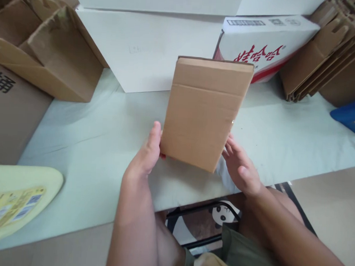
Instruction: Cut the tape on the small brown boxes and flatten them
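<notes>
A flat folded brown cardboard box [203, 110] is held upright above the pale green cloth [91, 145], a crease running across its upper part. My left hand [148, 153] grips its lower left edge, thumb on the front and fingers hidden behind. My right hand [240, 167] presses against the lower right edge with its fingers stretched along the side.
Large white boxes [148, 49] stand behind, one with red print [263, 46] at the right. Open brown cartons [48, 53] sit at the left, a stack of flattened cartons [330, 53] at the right. A blue object [350, 115] and a yellow pad [15, 200] lie at the edges.
</notes>
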### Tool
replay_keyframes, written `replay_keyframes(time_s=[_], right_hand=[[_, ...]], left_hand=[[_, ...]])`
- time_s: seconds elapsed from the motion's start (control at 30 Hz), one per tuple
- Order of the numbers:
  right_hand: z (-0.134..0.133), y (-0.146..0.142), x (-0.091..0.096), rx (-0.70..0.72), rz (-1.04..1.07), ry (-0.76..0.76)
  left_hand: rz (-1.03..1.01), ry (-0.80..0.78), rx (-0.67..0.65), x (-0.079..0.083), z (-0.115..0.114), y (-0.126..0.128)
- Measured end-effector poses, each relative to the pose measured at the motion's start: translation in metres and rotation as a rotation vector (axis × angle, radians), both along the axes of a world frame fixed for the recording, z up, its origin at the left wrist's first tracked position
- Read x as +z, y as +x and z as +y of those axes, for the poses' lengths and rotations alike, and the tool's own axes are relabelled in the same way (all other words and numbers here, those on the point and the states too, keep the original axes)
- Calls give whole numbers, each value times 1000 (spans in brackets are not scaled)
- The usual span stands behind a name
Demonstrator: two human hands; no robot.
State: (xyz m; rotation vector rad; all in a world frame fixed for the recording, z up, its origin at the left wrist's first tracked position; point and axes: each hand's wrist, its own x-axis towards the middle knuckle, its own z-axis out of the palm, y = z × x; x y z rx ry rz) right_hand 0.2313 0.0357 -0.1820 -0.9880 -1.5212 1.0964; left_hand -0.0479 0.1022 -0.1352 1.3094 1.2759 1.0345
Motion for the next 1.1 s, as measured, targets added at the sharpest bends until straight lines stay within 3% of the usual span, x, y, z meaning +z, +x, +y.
replay_keyframes(time_s=[0.07,0.13,0.3,0.4,0.5,0.57,0.67,0.7,0.77,0.9,1.0,1.1], right_hand=[[0,1,1,-45,-2,3],[0,1,4,-101,2,28],[0,-3,8,-234,28,135],[-2,-4,8,-204,18,186],[-6,-4,10,-169,-53,179],[-9,-4,15,-111,-91,181],[-14,-6,24,84,-124,212],[-15,-6,27,143,-123,225],[-17,-7,31,215,-113,235],[-15,-6,29,242,-78,167],[-6,-2,21,54,-111,111],[7,3,9,-162,-464,88]], left_hand=[[-11,-295,-107,6,-3,-2],[7,-489,-172,15,-7,-3],[113,-730,-402,30,-11,2],[280,-804,-405,26,-7,3],[440,-618,-276,15,1,-3],[436,-342,-7,8,7,-9],[93,146,420,3,12,-13],[-33,264,468,4,12,-14],[-160,387,416,8,11,-13],[-154,342,295,11,8,-10],[-161,182,316,6,8,-7],[-163,111,311,3,10,-4]])
